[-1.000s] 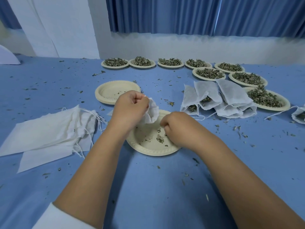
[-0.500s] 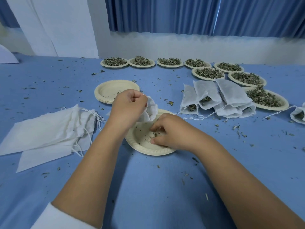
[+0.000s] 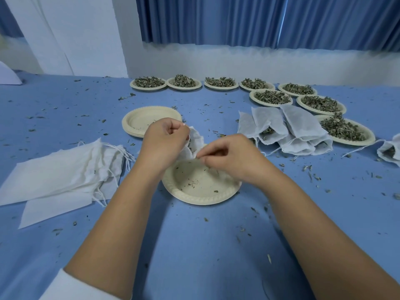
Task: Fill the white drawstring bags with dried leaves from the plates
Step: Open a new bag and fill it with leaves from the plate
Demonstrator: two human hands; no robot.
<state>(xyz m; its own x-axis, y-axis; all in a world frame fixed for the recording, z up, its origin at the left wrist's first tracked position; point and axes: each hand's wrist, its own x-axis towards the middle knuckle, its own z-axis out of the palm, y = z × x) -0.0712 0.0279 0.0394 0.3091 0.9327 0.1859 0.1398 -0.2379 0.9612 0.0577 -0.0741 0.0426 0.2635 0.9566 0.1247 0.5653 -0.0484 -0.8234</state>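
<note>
Left hand point(image 3: 164, 141) is up over the table, fingers curled into a tight pinch on the rim of a white drawstring bag point(image 3: 195, 141), and the bag hangs crumpled just to the right of that grip. In comes the right hand point(image 3: 233, 156), thumb and fingertips point(image 3: 202, 156) drawn together right at the bag's mouth. Whether any leaf sits between them, I cannot tell.

Directly under both grips lies a paper plate point(image 3: 194, 191), nearly bare, with only a few crumbs of dried leaves point(image 3: 191, 183) on it. Just beyond the left hand sits a stack of empty plates point(image 3: 149, 118). Out to the left of that hand, flat empty bags point(image 3: 60, 172) lie piled with their strings loose.

To the right of the right hand and a little beyond it, filled bags point(image 3: 287, 128) are heaped together, leaves showing at their mouths. Behind them, loaded plates point(image 3: 344, 131) curve away to a far row point(image 3: 184, 82) by the wall. Another bag point(image 3: 389, 148) peeks in at the right edge. Leaf bits are scattered all across the blue tablecloth point(image 3: 194, 245).
</note>
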